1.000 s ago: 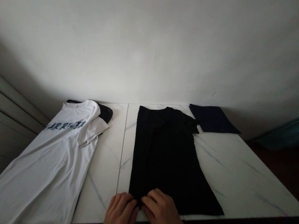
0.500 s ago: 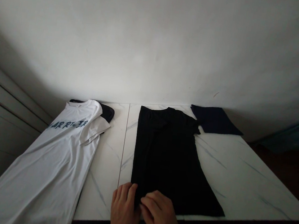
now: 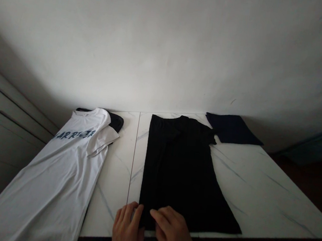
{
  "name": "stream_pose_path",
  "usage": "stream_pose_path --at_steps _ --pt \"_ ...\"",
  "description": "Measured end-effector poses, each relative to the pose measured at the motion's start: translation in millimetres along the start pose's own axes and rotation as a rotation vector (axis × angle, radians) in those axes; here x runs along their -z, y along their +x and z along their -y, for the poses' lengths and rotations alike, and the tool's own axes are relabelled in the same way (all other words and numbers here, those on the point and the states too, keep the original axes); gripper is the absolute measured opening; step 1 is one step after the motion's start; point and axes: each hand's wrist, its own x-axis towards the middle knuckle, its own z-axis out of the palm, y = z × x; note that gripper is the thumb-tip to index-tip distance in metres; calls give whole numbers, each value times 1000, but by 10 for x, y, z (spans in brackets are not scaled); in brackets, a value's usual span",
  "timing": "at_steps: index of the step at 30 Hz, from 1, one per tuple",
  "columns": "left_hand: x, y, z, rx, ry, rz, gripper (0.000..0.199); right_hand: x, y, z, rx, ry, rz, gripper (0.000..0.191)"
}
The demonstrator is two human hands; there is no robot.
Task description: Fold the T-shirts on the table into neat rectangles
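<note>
A black T-shirt [image 3: 183, 174] lies on the table with its left side folded inward in a straight edge and one short sleeve out at the upper right. At its lower left corner, my left hand [image 3: 128, 226] is closed, fingers curled on the folded edge of the fabric. Just to the right, my right hand [image 3: 171, 229] pinches the bottom hem, thumb under the fingers. The fingertips are dark against the black cloth, so the exact grip is partly hidden.
A white T-shirt [image 3: 57, 178] with dark lettering is spread at the left, over a dark item [image 3: 116, 122]. A folded navy cloth [image 3: 234, 129] rests at the back right. The marble-patterned table [image 3: 270, 188] meets a wall behind; a panelled cabinet [image 3: 2, 148] stands left.
My left hand has shifted slightly left and down, widening the gap between the hands. The shirt's left edge at the bottom lies a little further left. The right hand has hardly moved.
</note>
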Motion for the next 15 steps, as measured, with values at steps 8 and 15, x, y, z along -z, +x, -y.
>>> stream_pose_path --at_steps 8,15 --pt "125 -22 199 -249 51 50 47 -22 -70 -21 48 -52 58 24" --pt "141 -4 231 -352 -5 27 37 -75 -134 -67 115 -65 -20 14"
